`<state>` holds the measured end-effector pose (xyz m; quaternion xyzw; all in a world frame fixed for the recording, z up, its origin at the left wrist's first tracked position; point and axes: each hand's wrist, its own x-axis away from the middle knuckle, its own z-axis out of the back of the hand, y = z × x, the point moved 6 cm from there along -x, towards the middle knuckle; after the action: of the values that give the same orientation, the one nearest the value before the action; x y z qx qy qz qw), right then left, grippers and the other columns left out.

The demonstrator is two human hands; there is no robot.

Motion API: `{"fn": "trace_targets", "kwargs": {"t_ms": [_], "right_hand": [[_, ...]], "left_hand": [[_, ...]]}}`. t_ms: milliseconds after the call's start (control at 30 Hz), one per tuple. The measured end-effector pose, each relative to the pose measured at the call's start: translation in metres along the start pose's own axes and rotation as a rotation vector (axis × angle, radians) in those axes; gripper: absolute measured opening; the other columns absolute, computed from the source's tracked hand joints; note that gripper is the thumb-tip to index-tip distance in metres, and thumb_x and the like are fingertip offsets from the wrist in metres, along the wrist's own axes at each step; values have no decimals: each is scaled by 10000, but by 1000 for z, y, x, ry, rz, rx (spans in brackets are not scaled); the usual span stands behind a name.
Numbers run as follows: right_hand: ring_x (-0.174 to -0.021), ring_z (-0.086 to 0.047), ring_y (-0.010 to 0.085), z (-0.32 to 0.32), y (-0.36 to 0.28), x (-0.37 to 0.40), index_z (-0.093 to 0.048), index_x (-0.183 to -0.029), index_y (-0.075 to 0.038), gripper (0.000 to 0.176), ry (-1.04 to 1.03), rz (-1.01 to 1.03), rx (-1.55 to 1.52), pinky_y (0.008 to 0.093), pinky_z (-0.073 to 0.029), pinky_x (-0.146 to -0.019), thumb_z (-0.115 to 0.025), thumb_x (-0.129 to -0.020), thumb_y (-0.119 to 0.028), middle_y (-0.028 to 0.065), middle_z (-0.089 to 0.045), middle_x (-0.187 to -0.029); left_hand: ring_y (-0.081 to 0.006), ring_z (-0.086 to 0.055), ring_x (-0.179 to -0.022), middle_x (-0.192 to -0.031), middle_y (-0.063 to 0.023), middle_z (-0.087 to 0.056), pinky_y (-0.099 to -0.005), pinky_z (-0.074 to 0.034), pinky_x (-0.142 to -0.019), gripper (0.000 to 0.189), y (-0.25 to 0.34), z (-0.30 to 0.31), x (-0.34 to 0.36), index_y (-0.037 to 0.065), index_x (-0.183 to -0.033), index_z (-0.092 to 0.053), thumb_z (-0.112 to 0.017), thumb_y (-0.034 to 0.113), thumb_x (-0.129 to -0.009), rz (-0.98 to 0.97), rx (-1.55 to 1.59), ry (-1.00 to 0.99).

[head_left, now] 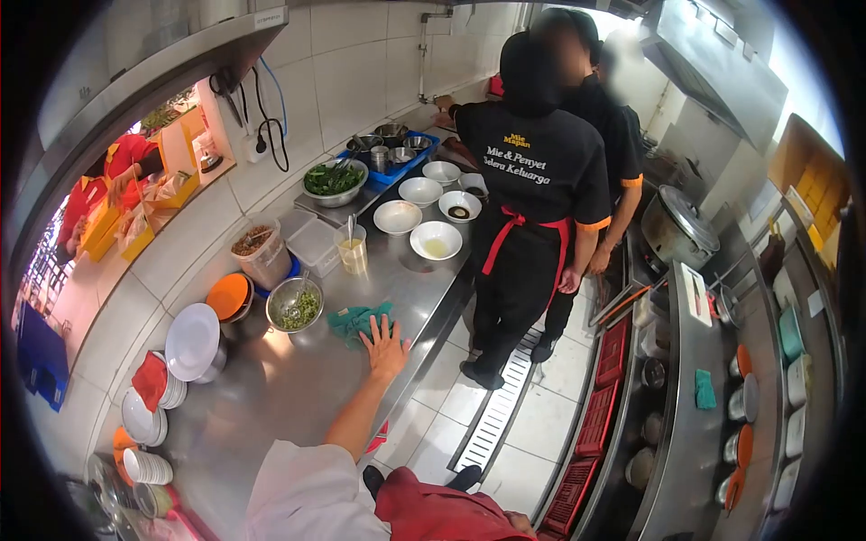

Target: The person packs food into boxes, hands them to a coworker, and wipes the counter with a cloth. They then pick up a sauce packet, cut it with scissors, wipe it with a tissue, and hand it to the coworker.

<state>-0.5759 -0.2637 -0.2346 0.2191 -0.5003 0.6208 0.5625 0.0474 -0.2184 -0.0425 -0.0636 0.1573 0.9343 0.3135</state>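
Observation:
My left hand [386, 350] rests on the steel counter [262, 406], fingers spread, its fingertips at the edge of a crumpled green cloth [354, 325]. Beside the cloth stands a metal bowl [295, 305] of chopped greens with a spoon in it. A clear jug [353, 252] with pale liquid and a utensil is just beyond. Only a sliver of my right hand [520, 522] shows at the bottom edge by my red apron [442, 509]; its fingers are hidden.
White bowls [420, 191], some with liquid, line the counter's far end near a bowl of leafy greens [334, 183]. Plates [193, 341] are stacked left. Two people in black [541, 180] stand in the aisle. A large pot [678, 225] and red crates [591, 419] are right.

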Motion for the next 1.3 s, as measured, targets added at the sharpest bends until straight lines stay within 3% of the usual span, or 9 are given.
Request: {"fn": "trace_targets", "kwargs": {"t_ms": [200,233,300,367,567,700,833,1067,1300], "right_hand": [[-928,-681,322,80,-2,-37,-643,-1037,-12,374,-53,-165,-146,414,-527,-831,-509,-911,-338,186,-693,-1000],[-982,-656,366,90,-1,-80,-661,-1030,-18,364,-137,134,321,433,-519,-852,-529,-890,-327,197,-689,-1032],[-1007,-640,387,112,-53,-99,-681,-1012,-27,388,-25,323,637,455,-515,-864,-543,-875,-363,212,-682,-1042],[-1018,-629,404,123,-135,-89,-693,-1058,-49,435,172,487,535,474,-501,-882,-555,-870,-416,229,-673,-1042],[-1206,-516,377,53,-454,17,-490,-1356,-59,505,-68,1267,467,419,-404,-1040,-616,-899,-234,216,-554,-1293],[-1212,-471,402,10,-596,116,-410,-1385,-75,623,40,1740,402,444,-377,-1040,-694,-841,-180,208,-513,-1309],[-909,-570,395,-47,-648,97,-541,-1070,-14,333,-434,1566,412,454,-452,-802,-708,-843,-192,192,-589,-974],[-825,-580,339,-39,-668,109,-565,-1000,-7,263,-711,1424,387,416,-459,-759,-662,-905,-232,165,-589,-874],[-821,-587,394,9,-687,71,-565,-969,-18,200,-598,1415,777,437,-465,-735,-632,-918,-199,208,-593,-848]], "left_hand": [[-360,-376,-1273,-1354,-145,-444,-537,-385,-972,385,25,40,21,44,-1181,-568,-598,252,-857,60,-78,184],[-344,-425,-1225,-1299,-136,-486,-512,-419,-940,329,32,56,27,41,-1122,-591,-601,225,-850,63,-136,269],[-324,-459,-1163,-1215,-129,-507,-497,-444,-912,295,19,31,32,40,-1080,-588,-628,180,-823,95,-108,128],[-310,-491,-1092,-1132,-122,-528,-464,-463,-890,256,7,17,38,38,-1038,-587,-638,131,-805,94,-66,83],[-323,-543,-956,-955,-110,-574,-405,-479,-810,144,-5,61,39,43,-955,-604,-606,32,-811,8,156,245],[-333,-564,-872,-879,-127,-569,-423,-458,-732,66,14,137,35,25,-914,-605,-604,29,-849,-52,478,287],[-330,-564,-734,-806,-144,-551,-410,-442,-641,34,-4,183,31,1,-884,-594,-613,22,-865,35,711,258],[-181,-544,-676,-816,-83,-585,-306,-418,-599,77,-50,224,10,8,-953,-639,-604,4,-885,140,824,231],[-103,-572,-762,-876,-39,-639,-245,-454,-689,136,-92,246,-16,-1,-1014,-655,-588,-21,-898,239,1109,385]]}}
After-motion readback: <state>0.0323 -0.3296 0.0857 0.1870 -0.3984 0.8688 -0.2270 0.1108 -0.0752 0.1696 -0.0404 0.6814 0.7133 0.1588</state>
